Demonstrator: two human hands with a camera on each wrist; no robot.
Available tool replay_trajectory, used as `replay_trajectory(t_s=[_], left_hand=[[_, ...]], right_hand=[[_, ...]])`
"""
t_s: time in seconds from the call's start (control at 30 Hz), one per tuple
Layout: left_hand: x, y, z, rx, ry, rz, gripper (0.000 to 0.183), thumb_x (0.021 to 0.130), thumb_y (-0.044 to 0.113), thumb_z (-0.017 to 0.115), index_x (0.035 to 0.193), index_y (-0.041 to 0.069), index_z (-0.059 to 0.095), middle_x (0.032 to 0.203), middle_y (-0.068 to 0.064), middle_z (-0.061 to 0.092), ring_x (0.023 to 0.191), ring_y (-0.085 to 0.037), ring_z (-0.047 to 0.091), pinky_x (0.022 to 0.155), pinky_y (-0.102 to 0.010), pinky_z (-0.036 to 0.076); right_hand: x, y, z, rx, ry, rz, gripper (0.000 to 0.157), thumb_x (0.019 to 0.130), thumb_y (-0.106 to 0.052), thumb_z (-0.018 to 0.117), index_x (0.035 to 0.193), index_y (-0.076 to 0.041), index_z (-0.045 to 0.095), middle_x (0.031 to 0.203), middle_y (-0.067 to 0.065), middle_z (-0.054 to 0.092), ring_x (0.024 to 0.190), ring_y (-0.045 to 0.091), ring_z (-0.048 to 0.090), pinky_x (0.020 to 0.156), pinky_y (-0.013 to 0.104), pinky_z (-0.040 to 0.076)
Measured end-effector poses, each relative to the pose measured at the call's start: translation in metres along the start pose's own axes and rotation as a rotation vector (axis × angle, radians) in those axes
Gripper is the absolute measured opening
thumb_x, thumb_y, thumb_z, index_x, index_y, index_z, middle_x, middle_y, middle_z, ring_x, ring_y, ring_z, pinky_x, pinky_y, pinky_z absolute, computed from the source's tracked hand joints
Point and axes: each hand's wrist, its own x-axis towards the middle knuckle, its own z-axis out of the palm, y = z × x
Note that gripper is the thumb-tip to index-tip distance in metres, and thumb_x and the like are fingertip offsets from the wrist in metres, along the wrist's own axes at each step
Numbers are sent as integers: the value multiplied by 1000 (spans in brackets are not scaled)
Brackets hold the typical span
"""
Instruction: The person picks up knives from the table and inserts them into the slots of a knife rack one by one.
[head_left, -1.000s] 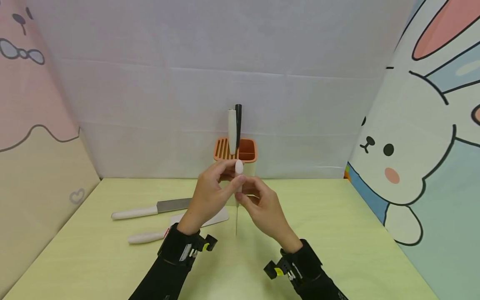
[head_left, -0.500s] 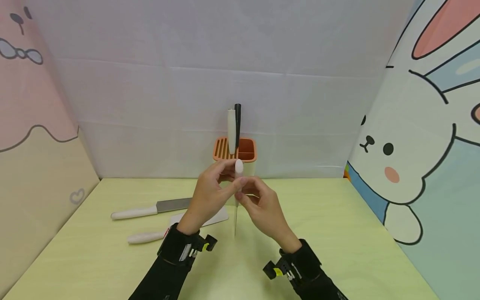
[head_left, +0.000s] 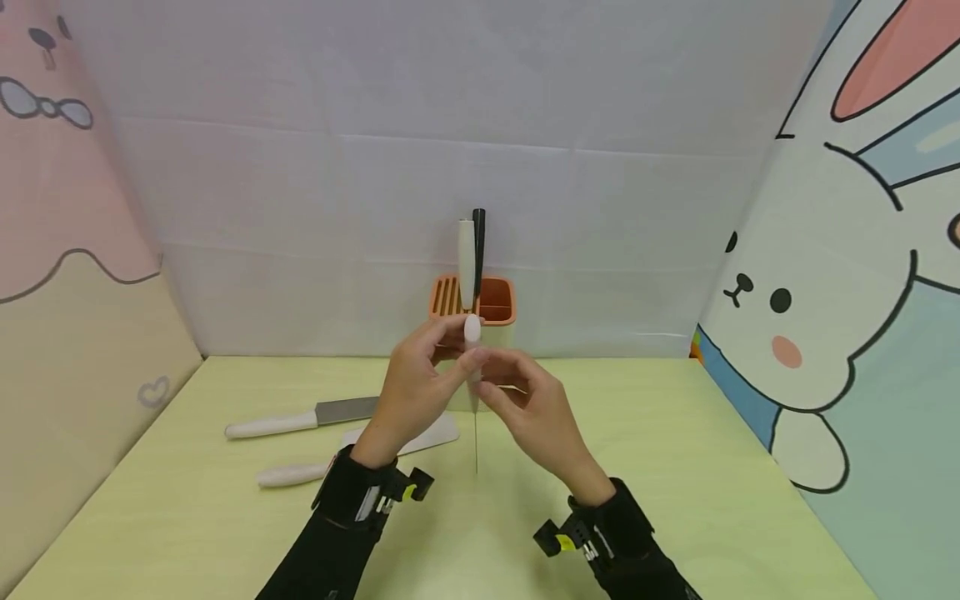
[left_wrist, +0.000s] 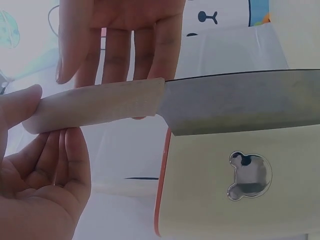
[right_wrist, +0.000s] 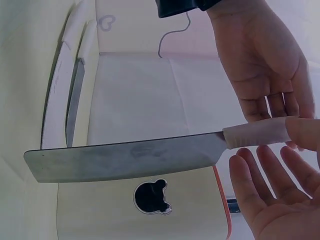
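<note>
A kitchen knife [left_wrist: 240,100] with a pale handle hangs blade down between my hands; its blade looks edge-on in the head view. My left hand [head_left: 420,375] pinches the handle near its butt end with thumb and fingertips. Lower on the same handle, my right hand [head_left: 536,408] has its thumb and fingers on it. Behind the blade stands a cream knife holder [right_wrist: 105,210] with a slotted orange top and a bear-shaped emblem. A white-handled piece [head_left: 467,262] and a black-handled one [head_left: 478,250] stand upright in it.
Left of my hands, a white-handled knife [head_left: 270,426] with a grey blade lies on the pale yellow table [head_left: 187,517]. Nearer lies another white-handled knife [head_left: 292,475] with a broad white blade, partly covered by my left forearm. A white backdrop [head_left: 300,192] closes off the back.
The handle's top has shifted slightly left and the blade's lower end slightly right. My right wrist has moved a little to the right. Both hands stay at the handle.
</note>
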Motion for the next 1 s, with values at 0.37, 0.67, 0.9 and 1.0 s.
replay_trajectory(t_s=[0.37,0.67,0.9,1.0], left_hand=[[5,37,-14,-10,27,-5,30,90,4,66,119,2,59,98,-6,60,90,-16,59,80,-37,53],[4,39,-22,-15,59,-15,32,90,4,66,121,-1,57,100,-9,59,91,-17,59,80,-40,53],[3,40,-24,-9,64,-9,32,90,2,65,121,-2,57,100,-9,59,91,-17,58,79,-39,53],[3,41,-25,-6,67,-8,32,90,2,65,121,-3,57,101,-9,59,91,-17,58,78,-40,53]], right_hand=[[-7,10,-20,-116,-9,-17,35,91,-1,63,125,-2,55,111,10,63,100,24,61,84,38,53],[-14,21,-30,-184,6,-32,36,89,0,65,125,-2,55,114,16,62,100,31,61,83,39,53],[-15,25,-33,-241,10,-85,37,87,2,67,122,-1,56,114,14,61,99,32,61,81,43,54],[-15,37,-35,-265,8,-96,37,89,-4,67,125,-6,56,116,11,61,101,27,61,82,40,54]])
